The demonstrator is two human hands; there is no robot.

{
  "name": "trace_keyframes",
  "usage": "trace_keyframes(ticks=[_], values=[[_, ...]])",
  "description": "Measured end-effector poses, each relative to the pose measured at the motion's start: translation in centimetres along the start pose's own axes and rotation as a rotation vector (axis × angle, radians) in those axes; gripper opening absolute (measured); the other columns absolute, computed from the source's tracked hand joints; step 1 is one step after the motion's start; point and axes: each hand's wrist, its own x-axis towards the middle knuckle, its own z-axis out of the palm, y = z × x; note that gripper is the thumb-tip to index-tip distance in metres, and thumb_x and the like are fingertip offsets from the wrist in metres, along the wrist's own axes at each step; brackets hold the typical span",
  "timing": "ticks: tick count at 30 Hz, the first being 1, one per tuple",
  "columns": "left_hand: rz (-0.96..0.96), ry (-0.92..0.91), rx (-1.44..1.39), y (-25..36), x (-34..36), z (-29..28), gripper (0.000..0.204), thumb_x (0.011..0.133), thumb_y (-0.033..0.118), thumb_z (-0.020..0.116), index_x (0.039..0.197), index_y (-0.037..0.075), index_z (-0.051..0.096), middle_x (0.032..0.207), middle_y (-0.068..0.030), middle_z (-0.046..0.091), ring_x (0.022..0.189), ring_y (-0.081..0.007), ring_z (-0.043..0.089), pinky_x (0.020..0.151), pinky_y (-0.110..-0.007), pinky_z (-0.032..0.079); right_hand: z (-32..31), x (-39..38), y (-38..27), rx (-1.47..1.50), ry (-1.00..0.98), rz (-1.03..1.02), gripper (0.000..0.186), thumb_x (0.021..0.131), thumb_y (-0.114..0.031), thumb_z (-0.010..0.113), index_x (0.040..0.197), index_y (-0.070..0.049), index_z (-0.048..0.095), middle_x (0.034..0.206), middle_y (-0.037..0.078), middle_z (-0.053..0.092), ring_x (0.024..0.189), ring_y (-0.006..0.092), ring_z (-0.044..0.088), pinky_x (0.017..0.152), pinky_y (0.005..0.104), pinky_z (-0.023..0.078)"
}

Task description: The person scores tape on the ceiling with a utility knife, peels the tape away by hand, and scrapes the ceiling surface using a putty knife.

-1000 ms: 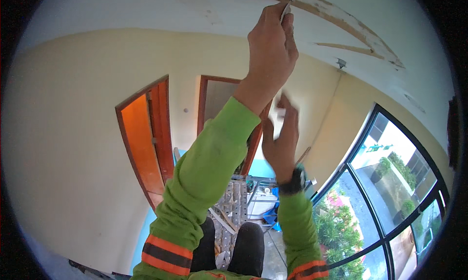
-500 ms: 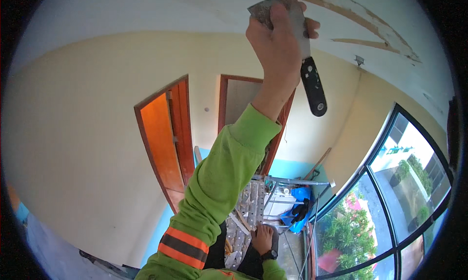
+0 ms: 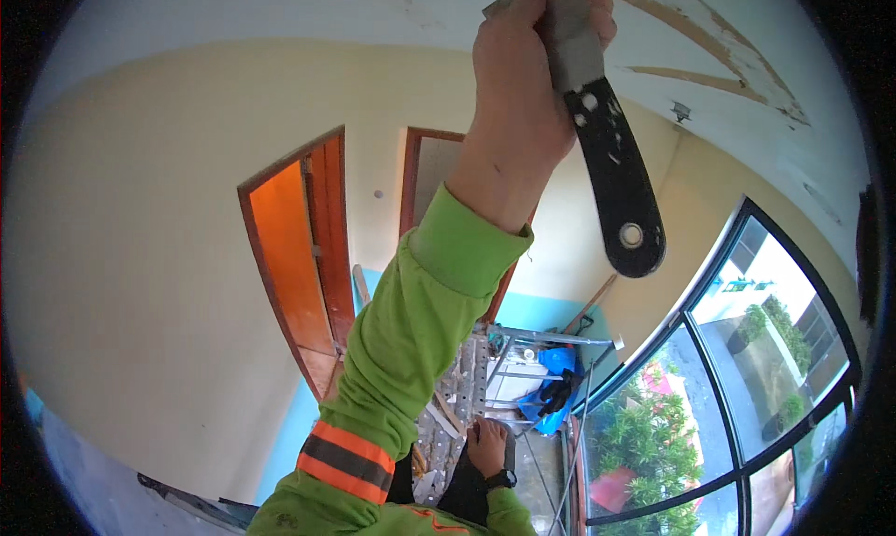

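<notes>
My left hand (image 3: 523,97) is raised high with its fingers closed around the metal blade of a putty knife (image 3: 616,172). The thumb lies on the near side of the blade and the fingers wrap behind it. The knife's black, paint-spotted handle hangs down past my wrist. Above is the white ceiling (image 3: 355,8), with brown, rough, peeled strips (image 3: 691,41) to the right of the blade. Low down, my right hand (image 3: 486,448), with a dark watch on the wrist, has its fingers bent over a dark thing beside my leg that I cannot make out.
Below me is a perforated metal platform (image 3: 464,373) with debris on it. Scaffold tubes (image 3: 551,336), a blue bag (image 3: 557,360) and a wooden-handled tool (image 3: 591,303) stand beyond. A black-framed window (image 3: 737,387) is at right, an orange-lit doorway (image 3: 289,246) at left.
My left hand has drawn the putty knife nearer to me, and its handle looks larger and lower. The view has shifted slightly. My right hand stays low in the same place.
</notes>
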Motion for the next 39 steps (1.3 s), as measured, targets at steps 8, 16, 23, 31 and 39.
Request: trace_keyframes(ticks=[8, 16, 23, 31, 39], values=[[-0.219, -0.054, -0.465, 0.5, 1.3, -0.8, 0.029, 0.099, 0.008, 0.039, 0.120, -0.011, 0.042, 0.099, -0.0207, 0.060, 0.080, -0.0230, 0.063, 0.067, -0.028, 0.059, 0.0, 0.0, 1.2, 0.013, 0.030, -0.046, 0.030, 0.088, -0.022, 0.056, 0.112, -0.003, 0.057, 0.100, 0.014, 0.061, 0.099, 0.0341, 0.054, 0.091, 0.0478, 0.037], [-0.408, -0.023, -0.875, -0.4, 0.1, -0.7, 0.020, 0.097, 0.008, 0.043, 0.106, -0.007, 0.051, 0.091, -0.0173, 0.063, 0.079, -0.0212, 0.065, 0.070, -0.028, 0.062, 0.3, -0.2, 1.1, 0.004, 0.046, -0.038, 0.023, 0.087, -0.020, 0.055, 0.103, -0.005, 0.062, 0.100, 0.012, 0.063, 0.100, 0.0318, 0.055, 0.091, 0.0451, 0.037], [-0.022, -0.203, -0.188, 0.3, 0.0, -1.5, 0.015, 0.092, 0.006, 0.051, 0.102, -0.006, 0.052, 0.093, -0.0173, 0.063, 0.075, -0.0242, 0.067, 0.061, -0.029, 0.058, -0.8, -0.6, 1.2, 0.037, 0.076, -0.021, 0.022, 0.085, -0.019, 0.059, 0.102, -0.006, 0.063, 0.099, 0.011, 0.064, 0.099, 0.0304, 0.056, 0.090, 0.0438, 0.038], [0.300, 0.133, 0.738, -0.1, -0.1, 0.7, 0.030, 0.096, 0.018, 0.054, 0.113, -0.007, 0.057, 0.093, -0.0126, 0.065, 0.077, -0.0185, 0.065, 0.063, -0.026, 0.054, -0.4, -0.5, 1.0, 0.054, 0.048, -0.011, 0.020, 0.085, -0.019, 0.058, 0.102, -0.008, 0.063, 0.099, 0.009, 0.064, 0.099, 0.0302, 0.056, 0.091, 0.0449, 0.038], [0.448, -0.028, 0.645, -1.0, 0.2, -1.5, 0.029, 0.092, 0.016, 0.057, 0.112, -0.005, 0.055, 0.096, -0.0132, 0.062, 0.083, -0.0209, 0.064, 0.069, -0.031, 0.051, -0.3, -0.2, 0.7, 0.033, 0.041, -0.021, 0.020, 0.085, -0.018, 0.058, 0.101, -0.007, 0.063, 0.099, 0.010, 0.064, 0.099, 0.0302, 0.057, 0.092, 0.0437, 0.038]])
